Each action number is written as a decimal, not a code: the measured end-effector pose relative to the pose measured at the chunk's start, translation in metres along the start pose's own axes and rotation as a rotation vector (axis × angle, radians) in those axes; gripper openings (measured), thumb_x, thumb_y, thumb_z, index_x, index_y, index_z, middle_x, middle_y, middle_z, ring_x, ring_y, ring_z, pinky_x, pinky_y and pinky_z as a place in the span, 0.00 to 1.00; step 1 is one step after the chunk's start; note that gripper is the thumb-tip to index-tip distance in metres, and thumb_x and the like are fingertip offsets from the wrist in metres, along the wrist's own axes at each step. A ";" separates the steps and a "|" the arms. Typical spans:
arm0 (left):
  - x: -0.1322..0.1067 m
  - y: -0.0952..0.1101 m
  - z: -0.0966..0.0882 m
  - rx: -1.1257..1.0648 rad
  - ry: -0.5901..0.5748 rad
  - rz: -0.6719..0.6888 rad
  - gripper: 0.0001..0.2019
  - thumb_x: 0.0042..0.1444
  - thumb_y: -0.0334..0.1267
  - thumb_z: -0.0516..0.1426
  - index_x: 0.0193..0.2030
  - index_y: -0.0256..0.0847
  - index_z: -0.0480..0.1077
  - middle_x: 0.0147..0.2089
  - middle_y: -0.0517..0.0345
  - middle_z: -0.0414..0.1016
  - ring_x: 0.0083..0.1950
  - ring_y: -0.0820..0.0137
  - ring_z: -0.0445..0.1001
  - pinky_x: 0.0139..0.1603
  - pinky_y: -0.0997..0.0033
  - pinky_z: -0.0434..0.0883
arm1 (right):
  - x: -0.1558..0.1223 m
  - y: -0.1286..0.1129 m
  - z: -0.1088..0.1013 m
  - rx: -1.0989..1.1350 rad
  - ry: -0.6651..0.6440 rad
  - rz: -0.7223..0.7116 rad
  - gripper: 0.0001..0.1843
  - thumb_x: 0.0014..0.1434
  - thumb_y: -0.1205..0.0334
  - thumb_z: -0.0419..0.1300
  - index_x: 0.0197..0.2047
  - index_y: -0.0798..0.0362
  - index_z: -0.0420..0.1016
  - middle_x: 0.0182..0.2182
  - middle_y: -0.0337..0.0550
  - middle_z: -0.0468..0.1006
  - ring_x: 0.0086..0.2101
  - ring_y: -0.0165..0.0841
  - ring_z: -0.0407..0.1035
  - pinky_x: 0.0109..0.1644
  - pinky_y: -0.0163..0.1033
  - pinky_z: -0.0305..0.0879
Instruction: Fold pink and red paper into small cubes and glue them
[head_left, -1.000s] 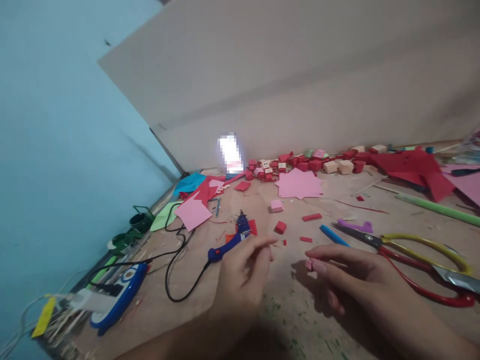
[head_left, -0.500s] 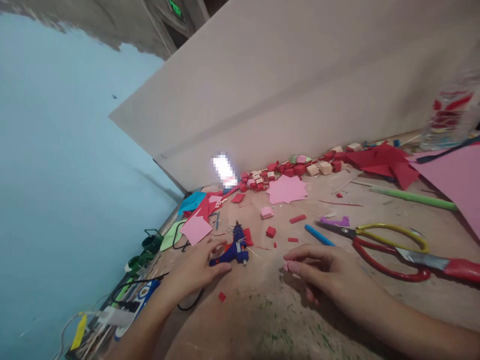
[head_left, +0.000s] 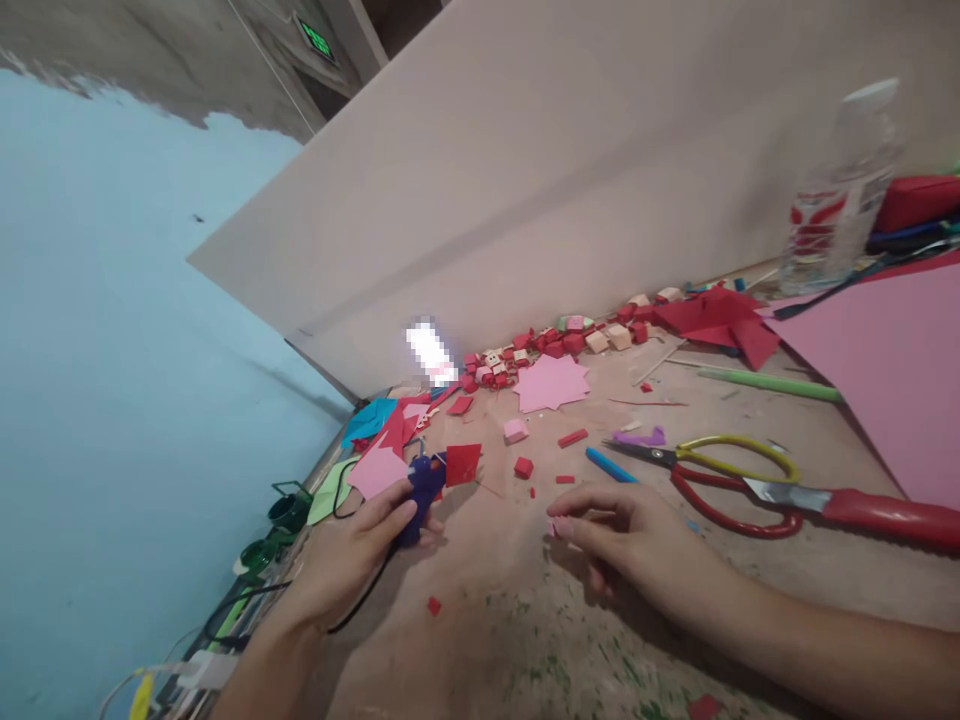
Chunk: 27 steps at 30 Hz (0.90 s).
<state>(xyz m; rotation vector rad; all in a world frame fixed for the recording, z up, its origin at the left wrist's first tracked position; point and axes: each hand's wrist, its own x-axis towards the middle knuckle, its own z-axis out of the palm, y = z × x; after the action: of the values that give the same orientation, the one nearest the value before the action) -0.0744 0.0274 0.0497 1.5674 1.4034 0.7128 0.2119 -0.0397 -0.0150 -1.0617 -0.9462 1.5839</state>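
Glue gun [head_left: 423, 492] in left hand [head_left: 361, 540]

Pale blue wall [head_left: 112, 350] at left, rough grey surface [head_left: 150, 60] above, whitish panel [head_left: 525, 190] behind the worktop [head_left: 397, 660], green sign [head_left: 316, 38] glowing high.

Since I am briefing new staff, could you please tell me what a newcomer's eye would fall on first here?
Probably the bright, pixelated rectangle at the foot of the pale board, left of the heap of mostly red blocks. Next, perhaps, the scissors with yellow and red handles, lying on the right side. In front, the left hand holds a blue glue gun and the right hand pinches a tiny pink piece.
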 end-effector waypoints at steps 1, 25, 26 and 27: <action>-0.002 0.003 0.004 -0.181 -0.053 -0.048 0.20 0.56 0.50 0.66 0.51 0.39 0.77 0.42 0.48 0.81 0.42 0.59 0.80 0.47 0.59 0.76 | 0.000 0.000 0.000 -0.001 -0.002 -0.005 0.13 0.56 0.50 0.69 0.37 0.51 0.80 0.16 0.33 0.67 0.18 0.29 0.63 0.24 0.36 0.62; -0.013 -0.028 0.072 -0.371 -0.161 -0.097 0.19 0.49 0.52 0.70 0.35 0.35 0.79 0.29 0.52 0.77 0.27 0.69 0.70 0.30 0.69 0.69 | 0.007 -0.014 -0.009 -0.094 0.136 -0.044 0.20 0.58 0.49 0.69 0.45 0.56 0.85 0.17 0.35 0.71 0.19 0.28 0.66 0.26 0.37 0.71; -0.013 -0.028 0.073 -0.372 -0.155 -0.097 0.19 0.49 0.52 0.70 0.35 0.35 0.79 0.30 0.51 0.78 0.27 0.69 0.70 0.29 0.69 0.69 | 0.007 -0.014 -0.009 -0.091 0.137 -0.051 0.19 0.58 0.50 0.69 0.45 0.56 0.85 0.17 0.35 0.71 0.18 0.28 0.66 0.26 0.37 0.71; -0.012 -0.028 0.074 -0.374 -0.152 -0.098 0.19 0.49 0.52 0.70 0.35 0.35 0.79 0.31 0.51 0.79 0.27 0.69 0.70 0.29 0.70 0.69 | 0.007 -0.014 -0.009 -0.082 0.140 -0.060 0.18 0.58 0.50 0.68 0.44 0.56 0.84 0.17 0.36 0.72 0.18 0.27 0.66 0.25 0.36 0.70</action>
<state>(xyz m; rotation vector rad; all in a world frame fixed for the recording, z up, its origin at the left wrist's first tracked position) -0.0258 -0.0030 -0.0058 1.2251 1.1498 0.7333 0.2235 -0.0291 -0.0057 -1.1752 -0.9455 1.4124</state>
